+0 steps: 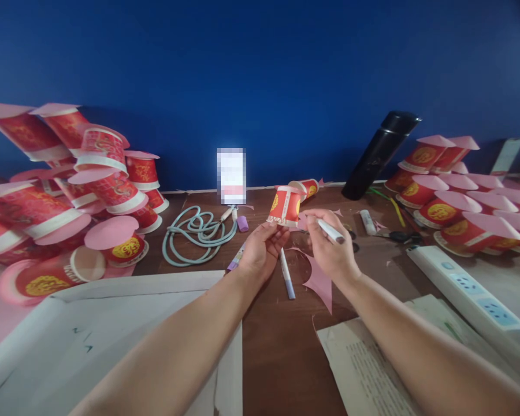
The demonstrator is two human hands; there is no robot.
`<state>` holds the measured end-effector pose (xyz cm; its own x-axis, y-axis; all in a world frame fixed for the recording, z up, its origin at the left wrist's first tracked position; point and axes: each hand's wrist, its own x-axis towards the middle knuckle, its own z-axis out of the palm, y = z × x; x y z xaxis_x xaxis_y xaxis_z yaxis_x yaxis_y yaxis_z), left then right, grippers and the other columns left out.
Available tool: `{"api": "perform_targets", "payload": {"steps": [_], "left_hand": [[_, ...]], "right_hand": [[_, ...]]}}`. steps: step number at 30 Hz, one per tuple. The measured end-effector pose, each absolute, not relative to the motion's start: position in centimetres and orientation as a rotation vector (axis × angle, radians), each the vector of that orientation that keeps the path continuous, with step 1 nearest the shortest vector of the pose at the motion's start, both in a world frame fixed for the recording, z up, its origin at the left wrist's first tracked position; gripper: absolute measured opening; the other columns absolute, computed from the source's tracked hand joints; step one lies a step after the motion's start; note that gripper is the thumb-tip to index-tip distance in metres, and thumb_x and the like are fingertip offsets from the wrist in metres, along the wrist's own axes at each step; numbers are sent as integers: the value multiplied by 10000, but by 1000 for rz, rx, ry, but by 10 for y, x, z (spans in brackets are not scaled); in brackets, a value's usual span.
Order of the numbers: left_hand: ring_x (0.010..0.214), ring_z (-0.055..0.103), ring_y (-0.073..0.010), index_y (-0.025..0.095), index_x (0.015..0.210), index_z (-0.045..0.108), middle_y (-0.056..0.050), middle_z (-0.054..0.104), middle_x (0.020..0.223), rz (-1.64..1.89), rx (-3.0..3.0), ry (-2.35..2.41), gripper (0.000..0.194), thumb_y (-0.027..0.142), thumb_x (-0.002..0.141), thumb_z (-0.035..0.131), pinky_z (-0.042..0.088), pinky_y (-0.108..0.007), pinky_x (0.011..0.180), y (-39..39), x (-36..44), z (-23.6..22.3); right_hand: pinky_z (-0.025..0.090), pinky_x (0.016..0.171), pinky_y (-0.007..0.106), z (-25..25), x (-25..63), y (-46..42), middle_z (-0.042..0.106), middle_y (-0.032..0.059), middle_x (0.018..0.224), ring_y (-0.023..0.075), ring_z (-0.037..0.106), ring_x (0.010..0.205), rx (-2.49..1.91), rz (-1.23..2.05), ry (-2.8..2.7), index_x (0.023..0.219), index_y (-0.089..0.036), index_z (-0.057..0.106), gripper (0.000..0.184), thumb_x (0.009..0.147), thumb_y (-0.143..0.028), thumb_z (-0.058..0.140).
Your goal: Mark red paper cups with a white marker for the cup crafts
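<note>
So there's this red paper cup with a pink paper top, and I'll place everything else off that. It sits right at the fingertips of the left hand, which is pinching it near the bottom rim from below, so the cup is up past the fingers, roughly upright with a bit of a lean. Some zigzag marks run along its pale lower rim. The right hand is just to the cup's right, fingers curled around a white pen, dark end pointing away from the cup. Can't tell if the pen's other end touches it, fingers are in the way.

Just behind the cup, 1 more red cup lies on its side. Nearer than the cup there's a loose marker and a pointy pink paper scrap. Left of it: a purple cap, a coiled pale cable, then a big pile of cups. Right of it: a leaning black bottle and, farther over, a second pile.
</note>
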<state>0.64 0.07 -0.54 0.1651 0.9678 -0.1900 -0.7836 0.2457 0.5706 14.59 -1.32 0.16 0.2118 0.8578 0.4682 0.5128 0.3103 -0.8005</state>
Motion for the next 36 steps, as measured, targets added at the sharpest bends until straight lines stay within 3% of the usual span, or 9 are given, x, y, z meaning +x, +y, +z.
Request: {"api": "perform_targets", "payload": {"steps": [5, 9, 13, 18, 22, 26, 28, 31, 36], "left_hand": [[720, 633, -84, 127, 736, 637, -13, 655, 721, 1257, 375, 554, 22, 124, 725, 656, 529, -197, 744, 0, 6, -3], [708, 630, -80, 116, 783, 655, -22, 663, 739, 1228, 407, 532, 56, 145, 735, 659, 529, -186, 722, -1, 6, -3], [719, 636, -82, 118, 798, 656, -22, 668, 750, 1225, 422, 535, 63, 150, 744, 654, 526, -189, 741, -2, 7, -3], [793, 657, -117, 108, 844, 662, -74, 698, 847, 1143, 553, 519, 113, 187, 764, 653, 519, -214, 775, -6, 11, -2], [764, 653, -101, 112, 834, 663, -55, 691, 799, 1166, 558, 542, 108, 193, 763, 663, 514, -208, 776, -6, 12, -3], [754, 650, -97, 117, 806, 658, -34, 676, 766, 1225, 495, 601, 100, 189, 743, 685, 511, -210, 757, -3, 11, -4], [758, 652, -102, 120, 793, 655, -29, 673, 766, 1243, 480, 608, 99, 184, 729, 696, 509, -218, 760, -3, 10, -4], [772, 651, -103, 123, 786, 657, -23, 672, 781, 1258, 484, 599, 102, 180, 717, 705, 501, -220, 764, -3, 10, -5], [733, 627, -84, 115, 788, 663, -29, 667, 778, 1244, 529, 580, 139, 203, 700, 724, 479, -203, 737, -4, 12, -6]], "right_hand": [[396, 308, 228, -7, 142, 0, 623, -12, 646, 117, 521, 408, -1276, 941, -1071, 833, -213, 522, 181, 808, -379, 591], [429, 338, 161, 3, 138, -3, 595, -21, 630, 64, 500, 423, -1155, 1311, -717, 853, -177, 545, 112, 767, -179, 616], [497, 410, 138, 12, 136, -6, 568, -25, 600, 50, 520, 470, -1093, 1374, -495, 825, -148, 559, 154, 720, -36, 576], [534, 460, 143, 14, 134, -6, 565, -33, 572, 54, 545, 488, -1068, 1359, -496, 805, -160, 539, 142, 729, -44, 566], [513, 417, 186, 10, 137, -5, 594, -35, 620, 82, 557, 474, -1243, 1167, -755, 906, -196, 530, 148, 775, -165, 592], [480, 445, 229, 8, 146, -8, 600, -16, 676, 92, 536, 480, -1350, 519, -1207, 975, -199, 561, 163, 866, -316, 526], [529, 611, 289, 11, 147, -14, 647, 33, 841, 129, 613, 659, -1278, 235, -1385, 1044, -210, 588, 206, 893, -312, 491], [511, 807, 354, 16, 143, -25, 664, 48, 988, 172, 621, 885, -1107, -10, -1628, 1045, -236, 614, 192, 870, -247, 535], [511, 758, 310, 16, 135, -33, 669, 26, 886, 152, 624, 805, -1076, -77, -1754, 981, -220, 610, 158, 827, -198, 579]]}}
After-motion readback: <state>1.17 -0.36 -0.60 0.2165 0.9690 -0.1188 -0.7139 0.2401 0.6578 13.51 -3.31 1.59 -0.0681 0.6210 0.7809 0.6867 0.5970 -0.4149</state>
